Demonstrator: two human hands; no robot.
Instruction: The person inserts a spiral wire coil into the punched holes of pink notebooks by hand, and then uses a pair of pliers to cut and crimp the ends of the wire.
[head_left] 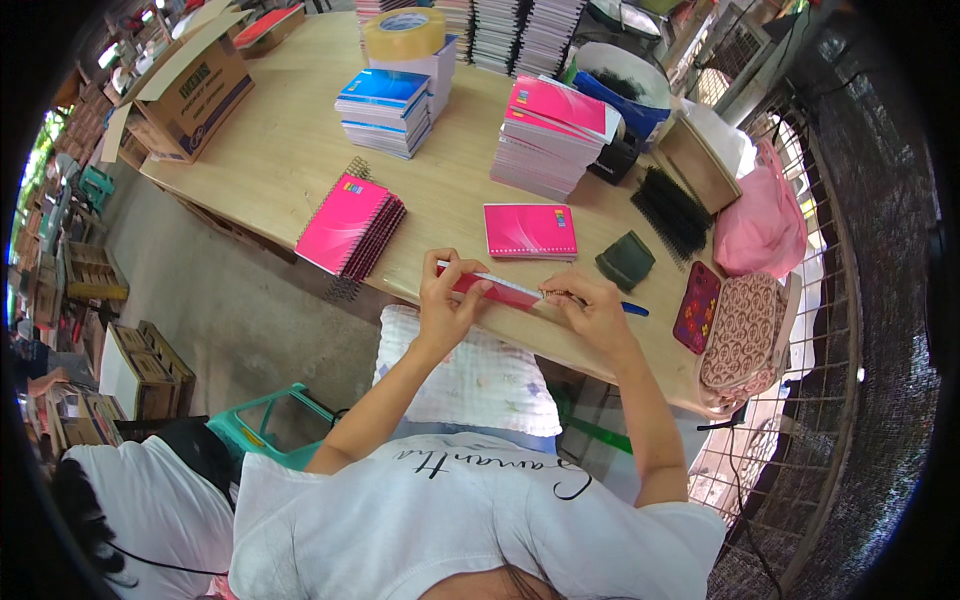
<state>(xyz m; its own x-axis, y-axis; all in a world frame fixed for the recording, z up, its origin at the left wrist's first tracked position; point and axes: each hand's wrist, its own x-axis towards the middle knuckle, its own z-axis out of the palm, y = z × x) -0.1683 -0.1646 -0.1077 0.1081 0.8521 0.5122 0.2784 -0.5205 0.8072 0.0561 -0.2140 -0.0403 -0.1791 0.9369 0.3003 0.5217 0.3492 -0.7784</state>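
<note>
My left hand [450, 303] is closed round one end of a pink notebook [508, 290], which it holds tilted over the table's near edge with the page edge up. At the notebook's other end my right hand [590, 305] is closed, thumb and fingers pinching a short piece of wire spiral [556, 294] at its edge. Just beyond lies another pink notebook [531, 230], flat, with a row of holes along its near side. To the left is a pile of spiral-bound pink notebooks [345, 228]. A blue pen [634, 309] lies beside my right hand.
Stacks of pink notebooks [548, 145] and blue notebooks [383, 105] stand farther back, near a tape roll [404, 36]. At right are black spirals [672, 215], a dark green block [625, 261], a phone [697, 308] and a patterned pouch [743, 335]. A cardboard box [195, 95] stands far left.
</note>
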